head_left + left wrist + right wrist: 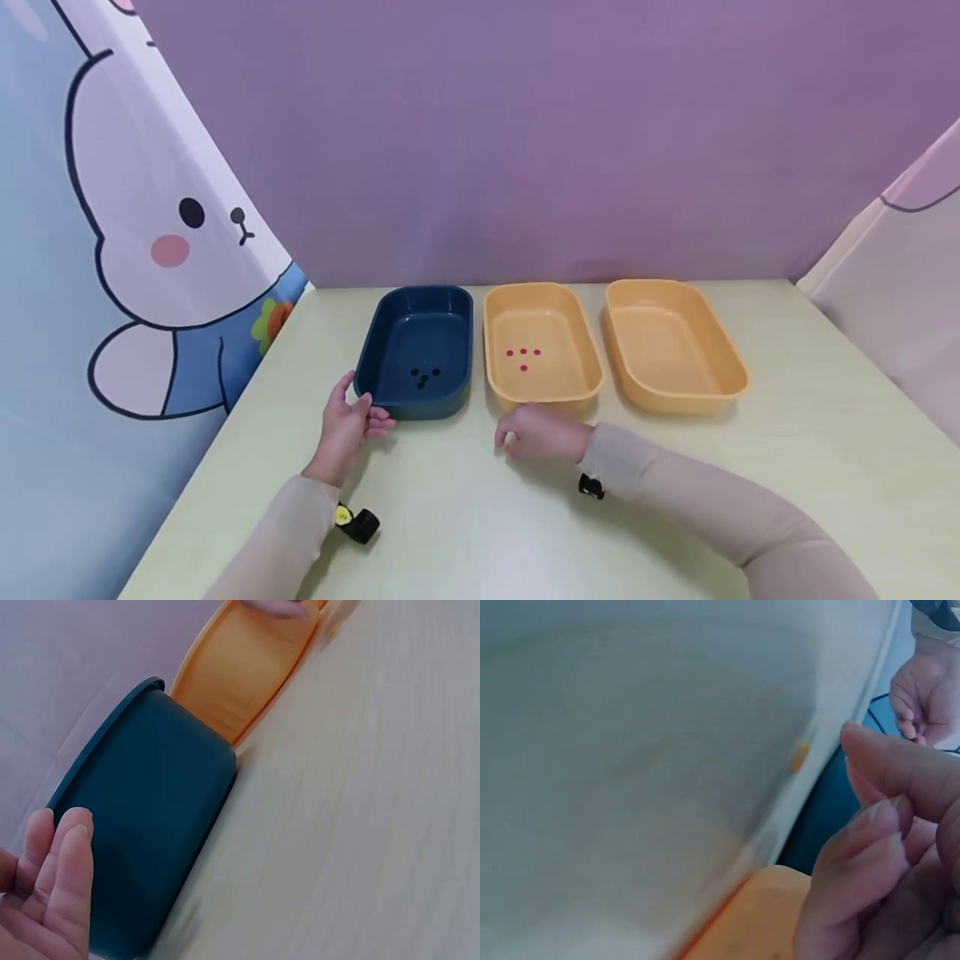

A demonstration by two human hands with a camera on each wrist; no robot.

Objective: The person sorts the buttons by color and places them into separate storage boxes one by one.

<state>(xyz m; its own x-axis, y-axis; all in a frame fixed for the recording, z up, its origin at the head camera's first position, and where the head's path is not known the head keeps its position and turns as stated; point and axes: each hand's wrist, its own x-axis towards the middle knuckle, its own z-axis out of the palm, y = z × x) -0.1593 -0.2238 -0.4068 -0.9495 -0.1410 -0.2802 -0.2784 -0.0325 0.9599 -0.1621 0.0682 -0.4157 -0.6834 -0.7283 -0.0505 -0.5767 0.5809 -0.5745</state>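
At the left, my left hand touches the front left corner of a dark blue tray. In the left wrist view its fingers lie fairly straight against the tray's outer wall. My right hand is just in front of the middle yellow tray, its fingers curled. The right wrist view shows no object between its thumb and fingers, though part of the grip is hidden. A small yellow piece appears beyond those fingertips, apart from them, slightly blurred.
Several small dark round pieces lie in the blue tray, and several magenta ones in the middle tray. Another yellow tray stands at the right. Behind all three rises a purple backdrop; a printed cloth hangs at the left.
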